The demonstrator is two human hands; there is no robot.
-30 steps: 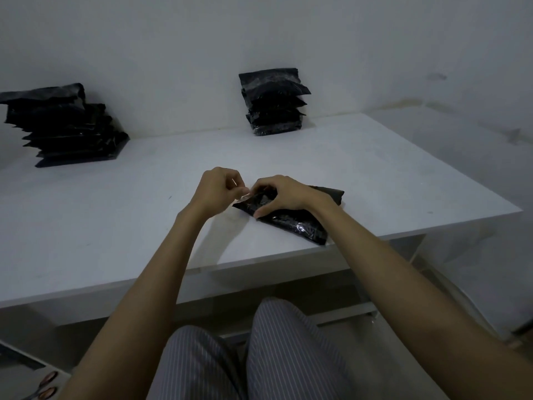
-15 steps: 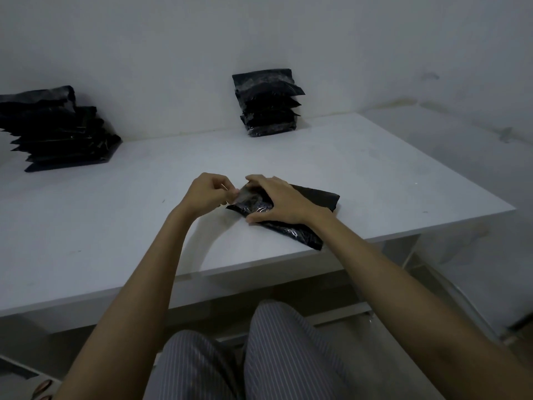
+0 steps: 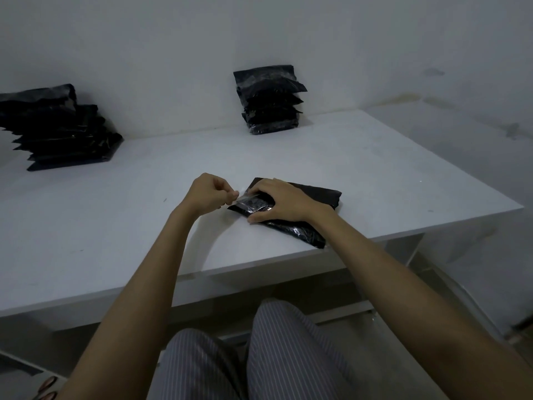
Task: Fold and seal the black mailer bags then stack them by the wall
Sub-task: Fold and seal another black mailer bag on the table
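On the white counter (image 3: 375, 168), near the front edge and a bit right of center, lay the black mailer bag (image 3: 305, 215), folded over and flat on the surface. The right hand (image 3: 284, 204) was pressed down on top of it, fingers spread and mostly straight, thumb along the near edge, so that grip was flat and apart, not curled round anything. The left hand (image 3: 207, 194) sat just beside the bag's left end w/ fingers curled in, its grip pinched together on a thin clear strip (image 3: 245, 197) that ran from the fingertips over to the bag under the right hand. Looked like the peel-off liner of the seal, but too small to tell for sure.

Back by the wall there were 2 piles: a stack of bags (image 3: 271, 102) right up against the wall approx. center, edges fanned out a bit, and a bigger, messier pile (image 3: 60, 131) at far left. Both well apart from the bag being worked on.

Striped trousers (image 3: 259, 356) showed below the counter edge.
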